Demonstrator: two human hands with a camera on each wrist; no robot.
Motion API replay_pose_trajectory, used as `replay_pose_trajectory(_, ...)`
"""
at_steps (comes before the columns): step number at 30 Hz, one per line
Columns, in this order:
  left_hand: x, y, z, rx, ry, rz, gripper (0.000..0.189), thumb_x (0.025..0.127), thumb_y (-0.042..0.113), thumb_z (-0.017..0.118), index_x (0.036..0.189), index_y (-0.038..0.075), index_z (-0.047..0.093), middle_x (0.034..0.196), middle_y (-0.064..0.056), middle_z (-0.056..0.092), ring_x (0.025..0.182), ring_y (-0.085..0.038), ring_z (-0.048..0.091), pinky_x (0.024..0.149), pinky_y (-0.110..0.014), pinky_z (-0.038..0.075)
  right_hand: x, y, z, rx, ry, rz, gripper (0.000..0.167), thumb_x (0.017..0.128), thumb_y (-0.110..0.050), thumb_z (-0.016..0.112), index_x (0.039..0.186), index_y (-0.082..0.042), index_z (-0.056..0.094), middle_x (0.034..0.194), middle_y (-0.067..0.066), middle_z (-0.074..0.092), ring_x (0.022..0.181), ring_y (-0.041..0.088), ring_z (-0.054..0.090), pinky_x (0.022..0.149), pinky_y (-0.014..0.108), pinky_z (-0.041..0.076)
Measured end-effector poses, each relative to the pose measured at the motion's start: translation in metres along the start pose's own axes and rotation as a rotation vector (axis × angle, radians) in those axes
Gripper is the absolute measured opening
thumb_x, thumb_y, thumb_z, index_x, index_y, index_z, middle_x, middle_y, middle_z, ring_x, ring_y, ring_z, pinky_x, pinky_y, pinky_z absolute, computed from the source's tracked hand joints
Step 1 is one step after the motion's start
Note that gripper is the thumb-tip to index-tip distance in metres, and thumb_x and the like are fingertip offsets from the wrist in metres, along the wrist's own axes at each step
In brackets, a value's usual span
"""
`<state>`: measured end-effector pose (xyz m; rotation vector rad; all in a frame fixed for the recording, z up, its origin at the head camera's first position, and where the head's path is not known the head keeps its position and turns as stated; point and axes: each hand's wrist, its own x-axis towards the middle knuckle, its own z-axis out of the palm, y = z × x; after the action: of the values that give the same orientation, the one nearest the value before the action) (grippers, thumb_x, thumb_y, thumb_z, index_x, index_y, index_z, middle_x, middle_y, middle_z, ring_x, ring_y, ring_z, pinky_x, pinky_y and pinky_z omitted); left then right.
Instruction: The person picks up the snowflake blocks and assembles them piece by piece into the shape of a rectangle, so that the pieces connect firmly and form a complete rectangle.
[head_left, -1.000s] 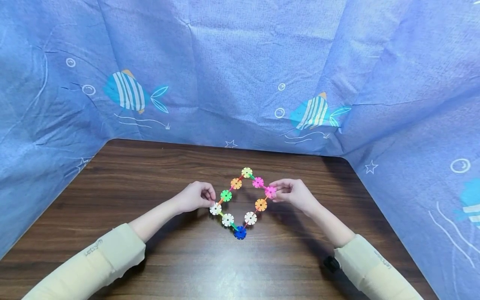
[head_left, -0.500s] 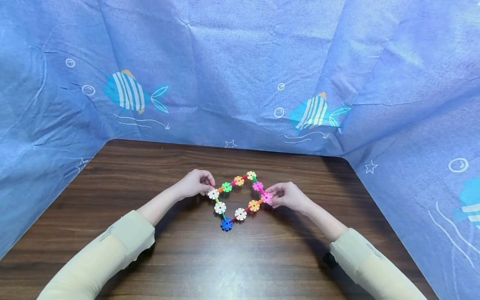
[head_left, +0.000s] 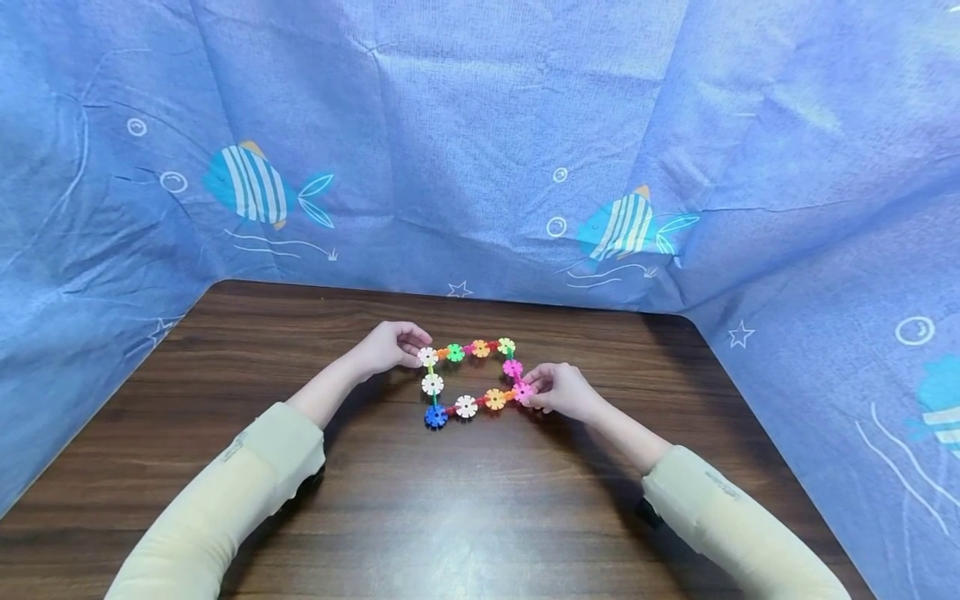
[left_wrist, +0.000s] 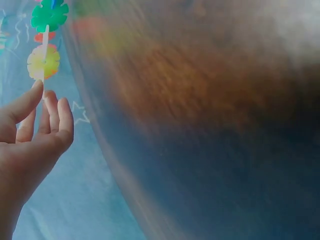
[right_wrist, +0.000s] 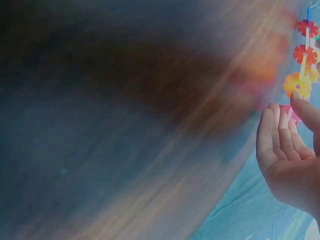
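Note:
A closed rectangular ring of interlocking plastic snowflake discs is held between both hands in the head view. Its discs are white, green, orange, yellow, pink and blue, joined by others set edge-on. My left hand pinches the white disc at the far left corner. At the near right corner, my right hand pinches a pink disc. The blue disc forms the near left corner. In the left wrist view, thumb and fingertips meet just below a yellow disc.
The dark wood-grain table extends around the ring on all sides. Blue fabric printed with fish hangs behind the table and along its sides. A small black object shows under the right sleeve cuff.
The ring has turned clockwise from a diamond stance to a nearly level rectangle. My left hand has moved away from the body, my right slightly nearer and leftward; both keep their pinch.

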<state>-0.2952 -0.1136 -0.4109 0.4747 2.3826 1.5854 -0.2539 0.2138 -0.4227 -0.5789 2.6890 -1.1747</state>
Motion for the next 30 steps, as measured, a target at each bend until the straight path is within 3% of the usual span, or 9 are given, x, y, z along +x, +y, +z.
replay_pose_trajectory(4,0.007,-0.003,-0.002,0.026,0.023,0.009,0.040,0.077,-0.013,0.067,0.116,-0.010,0.058,0.110,-0.023,0.063,0.098,-0.029,0.062,0.078,-0.026,0.053,0.003,-0.001,0.004,-0.067,0.008,-0.021,0.023,0.076,-0.011,0.079,0.093,-0.001,0.066,0.073,0.004,0.067,0.055,0.008,0.058,0.049,0.025,0.051)
replay_pose_trajectory(10,0.017,-0.011,-0.002,0.097,0.059,0.086,0.036,0.076,-0.013,0.068,0.111,-0.011,0.060,0.105,-0.024,0.065,0.097,-0.033,0.062,0.085,-0.036,0.052,0.007,-0.003,0.007,-0.180,0.008,-0.077,0.023,0.074,-0.017,0.081,0.087,-0.005,0.067,0.070,-0.001,0.065,0.059,0.003,0.054,0.055,0.020,0.046)
replay_pose_trajectory(18,0.027,-0.017,-0.004,0.221,0.057,0.088,0.031,0.077,-0.011,0.068,0.108,-0.006,0.063,0.105,-0.020,0.067,0.099,-0.031,0.062,0.091,-0.040,0.048,0.006,-0.013,0.011,-0.298,-0.032,-0.165,0.023,0.072,-0.022,0.082,0.079,-0.009,0.065,0.065,-0.006,0.060,0.059,0.001,0.050,0.056,0.019,0.044)
replay_pose_trajectory(23,0.031,-0.018,-0.006,0.291,0.031,0.096,0.031,0.077,-0.010,0.069,0.106,-0.005,0.063,0.105,-0.020,0.067,0.100,-0.031,0.062,0.091,-0.040,0.048,0.006,-0.020,0.012,-0.351,-0.039,-0.157,0.027,0.071,-0.026,0.083,0.078,-0.009,0.064,0.066,-0.005,0.060,0.060,0.003,0.049,0.057,0.019,0.043)
replay_pose_trajectory(30,0.031,-0.020,-0.007,0.296,0.013,0.079,0.032,0.078,-0.008,0.069,0.109,-0.007,0.062,0.107,-0.020,0.066,0.104,-0.033,0.061,0.094,-0.042,0.047,0.007,-0.019,0.011,-0.374,-0.051,-0.128,0.028,0.071,-0.029,0.083,0.080,-0.011,0.064,0.067,-0.007,0.060,0.061,0.003,0.051,0.058,0.021,0.044)
